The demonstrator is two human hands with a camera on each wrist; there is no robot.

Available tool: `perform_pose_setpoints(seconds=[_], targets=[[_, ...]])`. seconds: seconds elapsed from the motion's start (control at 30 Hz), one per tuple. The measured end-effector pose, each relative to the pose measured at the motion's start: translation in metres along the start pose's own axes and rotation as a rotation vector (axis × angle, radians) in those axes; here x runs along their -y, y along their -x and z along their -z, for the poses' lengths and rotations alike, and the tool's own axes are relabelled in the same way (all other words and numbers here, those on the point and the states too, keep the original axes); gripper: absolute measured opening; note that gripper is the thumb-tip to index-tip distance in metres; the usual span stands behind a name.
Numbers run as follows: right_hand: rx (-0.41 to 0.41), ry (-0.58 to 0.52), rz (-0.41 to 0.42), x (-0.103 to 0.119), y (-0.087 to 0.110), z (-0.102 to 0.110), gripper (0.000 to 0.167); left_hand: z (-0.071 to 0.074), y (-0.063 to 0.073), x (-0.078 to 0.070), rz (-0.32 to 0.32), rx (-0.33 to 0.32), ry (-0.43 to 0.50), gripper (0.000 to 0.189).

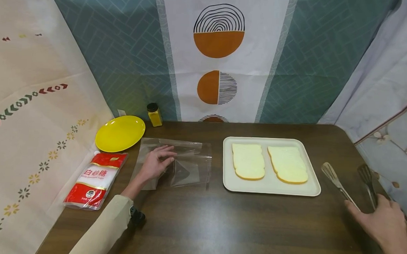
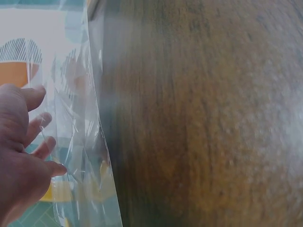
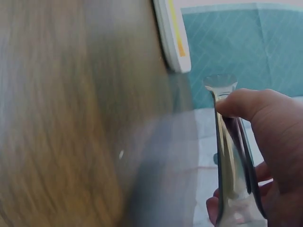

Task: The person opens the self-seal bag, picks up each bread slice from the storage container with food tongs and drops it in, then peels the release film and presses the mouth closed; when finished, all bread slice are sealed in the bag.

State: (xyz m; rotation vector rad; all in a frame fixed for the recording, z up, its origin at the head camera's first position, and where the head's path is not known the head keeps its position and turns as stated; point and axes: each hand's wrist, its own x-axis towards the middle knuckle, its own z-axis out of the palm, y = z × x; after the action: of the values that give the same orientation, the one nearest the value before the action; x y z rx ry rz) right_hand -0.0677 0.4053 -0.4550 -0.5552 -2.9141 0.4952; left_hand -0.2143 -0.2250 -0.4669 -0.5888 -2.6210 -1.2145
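My left hand (image 1: 156, 163) rests over a flat clear plastic bag (image 1: 191, 174) on the table. Its fingers are loosely bent and spread, and the left wrist view has their tips at the crinkled film (image 2: 83, 142). Far to the right, my right hand (image 1: 383, 222) grips metal tongs (image 1: 330, 172) whose two slotted heads stand apart. The thumb lies along one arm of the tongs (image 3: 227, 156) in the right wrist view, with fingers on the other side. Two bread slices (image 1: 248, 162) (image 1: 288, 164) lie side by side on a white tray (image 1: 270, 188), left of the tongs.
A red and white sugar packet (image 1: 95, 181) lies left of my left forearm. Behind it sits a yellow plate (image 1: 121, 133), with a black-lidded yellow bottle (image 1: 155, 116) beside it at the back. Patterned cloths (image 1: 121, 51) hang around the brown table (image 1: 219, 226).
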Motion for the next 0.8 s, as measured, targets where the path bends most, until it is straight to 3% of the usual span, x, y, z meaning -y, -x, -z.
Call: perform_pose_setpoints(seconds=[0.43, 0.8], targets=[[0.049, -0.056, 0.061, 0.047, 0.019, 0.004, 0.100, 0.001, 0.001, -0.001, -0.001, 0.006, -0.001, 0.018], [0.016, -0.070, 0.137, 0.085, 0.035, -0.014, 0.094, -0.003, 0.000, -0.002, -0.023, -0.008, -0.001, 0.017]])
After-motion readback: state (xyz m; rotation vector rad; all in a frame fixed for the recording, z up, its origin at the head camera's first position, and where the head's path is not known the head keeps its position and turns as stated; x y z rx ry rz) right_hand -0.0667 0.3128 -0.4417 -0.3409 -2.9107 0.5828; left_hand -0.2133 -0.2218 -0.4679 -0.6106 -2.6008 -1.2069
